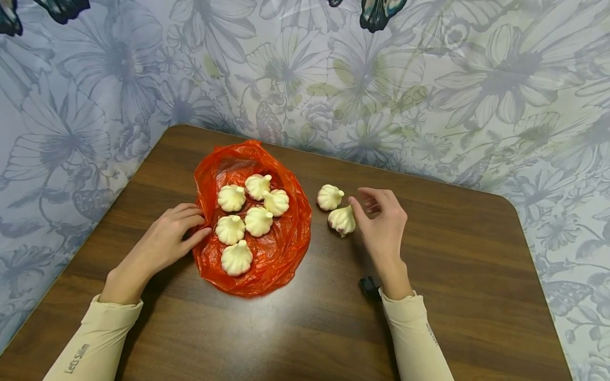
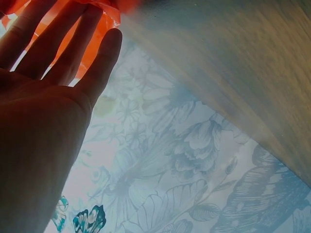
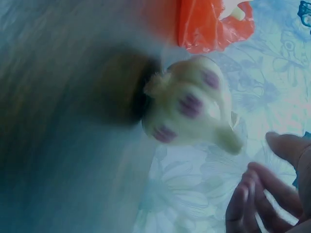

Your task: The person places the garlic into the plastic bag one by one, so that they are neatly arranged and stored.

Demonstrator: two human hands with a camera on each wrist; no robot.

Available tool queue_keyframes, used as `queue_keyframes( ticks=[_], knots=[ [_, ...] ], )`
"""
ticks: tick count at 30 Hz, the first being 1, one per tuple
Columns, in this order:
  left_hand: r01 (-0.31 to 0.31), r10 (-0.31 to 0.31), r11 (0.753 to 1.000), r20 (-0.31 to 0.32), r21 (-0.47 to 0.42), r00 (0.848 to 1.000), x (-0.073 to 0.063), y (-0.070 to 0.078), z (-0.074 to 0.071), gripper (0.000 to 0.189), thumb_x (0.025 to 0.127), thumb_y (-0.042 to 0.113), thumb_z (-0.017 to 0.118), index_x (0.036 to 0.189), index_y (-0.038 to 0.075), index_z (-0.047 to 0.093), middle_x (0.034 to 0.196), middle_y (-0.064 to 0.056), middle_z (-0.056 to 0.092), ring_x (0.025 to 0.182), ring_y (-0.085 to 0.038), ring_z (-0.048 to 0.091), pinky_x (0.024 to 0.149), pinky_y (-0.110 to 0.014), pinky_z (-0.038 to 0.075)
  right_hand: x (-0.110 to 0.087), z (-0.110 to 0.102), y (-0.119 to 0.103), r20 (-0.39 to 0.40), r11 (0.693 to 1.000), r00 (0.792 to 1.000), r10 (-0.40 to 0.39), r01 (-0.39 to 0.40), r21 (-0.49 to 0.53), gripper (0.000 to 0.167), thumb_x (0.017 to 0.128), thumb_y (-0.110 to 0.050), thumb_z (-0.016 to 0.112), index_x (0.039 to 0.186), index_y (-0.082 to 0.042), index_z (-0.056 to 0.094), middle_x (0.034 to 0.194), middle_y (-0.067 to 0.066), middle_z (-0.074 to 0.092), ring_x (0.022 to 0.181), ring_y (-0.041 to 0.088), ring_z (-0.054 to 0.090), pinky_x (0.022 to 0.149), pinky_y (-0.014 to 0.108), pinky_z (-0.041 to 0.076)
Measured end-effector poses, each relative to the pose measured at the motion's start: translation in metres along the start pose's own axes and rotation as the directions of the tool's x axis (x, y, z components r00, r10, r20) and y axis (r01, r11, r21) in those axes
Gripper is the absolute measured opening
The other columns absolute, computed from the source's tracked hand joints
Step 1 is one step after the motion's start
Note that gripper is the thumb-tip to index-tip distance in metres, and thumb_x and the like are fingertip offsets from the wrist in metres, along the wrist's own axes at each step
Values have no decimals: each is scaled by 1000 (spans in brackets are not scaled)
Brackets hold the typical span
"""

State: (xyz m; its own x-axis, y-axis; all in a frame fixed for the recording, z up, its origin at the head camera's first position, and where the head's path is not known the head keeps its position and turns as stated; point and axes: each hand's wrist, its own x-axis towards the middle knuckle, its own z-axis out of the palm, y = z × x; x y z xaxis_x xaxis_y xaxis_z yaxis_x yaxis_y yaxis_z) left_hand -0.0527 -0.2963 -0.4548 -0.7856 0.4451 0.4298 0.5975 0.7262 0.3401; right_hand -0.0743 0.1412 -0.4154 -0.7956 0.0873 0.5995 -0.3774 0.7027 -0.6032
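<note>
A red plastic bag (image 1: 286, 254) lies spread on the table with its rim rolled down, and several garlic bulbs (image 1: 259, 221) sit inside it. My left hand (image 1: 167, 238) holds the bag's left rim between thumb and fingers; the fingertips are partly hidden by the red plastic (image 2: 112, 12) in the left wrist view. To the right of the bag, two more bulbs rest on the bare wood: a farther garlic bulb (image 1: 330, 197) and a nearer garlic bulb (image 1: 342, 221) with purple streaks. Beside the nearer one is my right hand (image 1: 383, 225), thumb and fingers apart, holding nothing.
The brown wooden table (image 1: 467, 286) has rounded far corners and meets a wall covering (image 1: 295, 69) with flowers and butterflies. A small black device (image 1: 369, 288) sits at my right wrist.
</note>
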Motion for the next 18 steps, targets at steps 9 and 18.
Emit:
queue_keyframes(
  ticks=[9,18],
  knots=[
    [8,-8,1000,4,-5,1000,0,0,0,19,86,9,85,101,0,79,111,-18,77,113,-37,65,99,-58,50,-2,6,11,137,997,987,78,-78,-9,24,89,-22,88,103,-4,81,90,11,74,77,26,71,70,39,61],
    [4,-4,1000,-3,-6,1000,-1,1,0,17,86,9,85,100,1,79,110,-17,77,113,-36,65,99,-57,50,-3,6,10,151,997,985,82,-80,-22,14,87,-19,88,93,-8,82,81,6,72,70,16,65,64,29,55]
  ],
)
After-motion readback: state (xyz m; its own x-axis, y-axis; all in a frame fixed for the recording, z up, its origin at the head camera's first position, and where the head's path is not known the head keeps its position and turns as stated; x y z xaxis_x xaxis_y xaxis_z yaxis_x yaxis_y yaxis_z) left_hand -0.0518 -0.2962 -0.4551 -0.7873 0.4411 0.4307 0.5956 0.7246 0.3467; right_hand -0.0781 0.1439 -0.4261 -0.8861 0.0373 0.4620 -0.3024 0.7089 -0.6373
